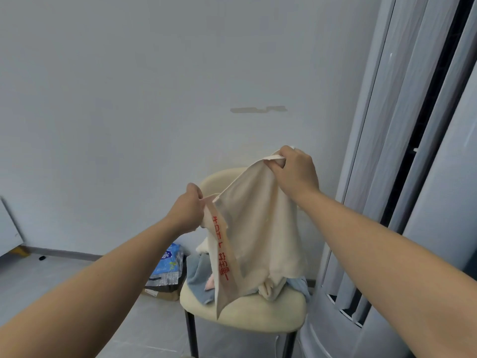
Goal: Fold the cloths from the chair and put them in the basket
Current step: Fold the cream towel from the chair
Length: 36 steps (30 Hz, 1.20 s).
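You have the cream cloth [258, 228] lifted over the chair [245, 313], your left hand [187, 210] pinching one top corner and your right hand [294, 171] gripping the other, hands apart. It hangs unfolded. More cloths [198, 277] lie heaped on the seat, and no basket is in view, so most of the job looks undone.

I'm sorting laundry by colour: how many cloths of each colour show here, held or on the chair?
Held cream cloth: 1
Piled cream cloth: 1
Grey-blue cloth: 1
Light blue cloth: 1
Pink cloth: 1
Total: 5 visible; the pile on the chair may hide more.
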Available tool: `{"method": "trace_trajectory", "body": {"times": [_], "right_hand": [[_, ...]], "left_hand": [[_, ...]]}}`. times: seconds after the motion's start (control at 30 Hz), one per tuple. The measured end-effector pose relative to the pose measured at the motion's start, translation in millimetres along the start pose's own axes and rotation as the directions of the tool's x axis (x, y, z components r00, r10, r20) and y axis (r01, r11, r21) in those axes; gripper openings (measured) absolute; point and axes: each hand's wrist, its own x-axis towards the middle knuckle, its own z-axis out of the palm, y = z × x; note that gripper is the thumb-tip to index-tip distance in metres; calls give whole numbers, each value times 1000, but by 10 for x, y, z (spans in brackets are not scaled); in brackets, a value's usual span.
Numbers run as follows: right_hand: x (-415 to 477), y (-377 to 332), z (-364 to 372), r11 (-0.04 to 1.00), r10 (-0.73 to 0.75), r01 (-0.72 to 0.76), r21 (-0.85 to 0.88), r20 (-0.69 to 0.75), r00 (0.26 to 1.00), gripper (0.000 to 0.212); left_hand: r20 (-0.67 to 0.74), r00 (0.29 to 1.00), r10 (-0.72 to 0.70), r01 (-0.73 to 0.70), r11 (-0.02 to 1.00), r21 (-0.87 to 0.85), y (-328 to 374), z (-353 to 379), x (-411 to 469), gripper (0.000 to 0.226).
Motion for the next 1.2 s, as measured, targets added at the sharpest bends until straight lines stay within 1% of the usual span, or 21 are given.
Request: {"method": "trace_trajectory", "body": {"times": [0.03,0.1,0.17,0.2,0.23,0.3,0.33,0.37,0.4,0.43,0.53,0.57,0.67,0.7,0.8,0.87,0.9,0.97,1.03,1.1,1.2], "right_hand": [[-2,7,3,1000,1,-1,2,1,1000,29],[-6,20,14,1000,1,-1,3,3,1000,30],[-10,32,27,1000,4,-4,1,7,1000,29],[-11,34,32,1000,1,-1,2,8,1000,29],[-15,35,37,1000,-4,4,3,9,1000,29],[-21,35,47,1000,-9,9,6,12,1000,28],[-23,35,52,1000,-8,7,8,13,1000,27],[-25,32,53,1000,-4,4,10,14,1000,27],[-26,30,55,1000,-1,1,11,15,1000,26],[-27,28,59,1000,-1,1,10,14,1000,26],[-26,26,76,1000,-6,6,0,8,1000,27],[-27,26,81,1000,-6,6,-3,6,1000,27],[-28,43,105,1000,4,-4,-20,7,1000,28],[-30,52,110,1000,6,-6,-29,7,1000,30],[-38,95,98,998,25,-24,-57,16,1000,34],[-49,155,70,993,44,-37,-116,55,998,37],[-57,206,57,982,57,-38,-183,97,994,40],[-89,333,48,926,103,-15,-376,215,971,43],[-151,464,58,856,182,15,-517,329,927,44],[-235,568,66,824,275,-6,-566,390,879,44],[-351,688,81,788,404,-65,-612,435,805,41]], "left_hand": [[35,999,11,-10,1000,-28,27,13,-16,8],[79,997,-1,10,993,-120,94,20,-39,29],[75,997,-7,23,977,-212,146,11,-56,31],[65,998,14,2,969,-246,175,-8,-71,28],[65,997,49,-30,962,-272,202,-37,-98,31],[86,989,118,-87,948,-305,247,-65,-128,46],[113,983,147,-106,944,-313,260,-62,-134,47],[130,976,177,-129,942,-311,267,-49,-139,41],[132,969,210,-165,943,-291,289,-33,-158,31],[124,962,243,-208,947,-247,290,-7,-161,27],[79,946,314,-310,949,-57,261,71,-153,38],[68,938,339,-338,941,-27,256,87,-154,36],[83,929,361,-364,931,20,286,119,-155,13],[80,928,364,-369,928,50,295,129,-151,10],[53,946,320,-324,937,131,325,130,-123,22],[22,973,228,-229,962,151,330,71,-78,27],[11,984,180,-180,971,160,333,25,-53,28],[-2,991,132,-129,973,189,357,-77,-8,29],[11,993,118,-118,973,200,412,-182,33,27],[35,992,121,-125,973,196,479,-270,61,25],[48,987,154,-159,974,163,554,-372,103,21]]}}
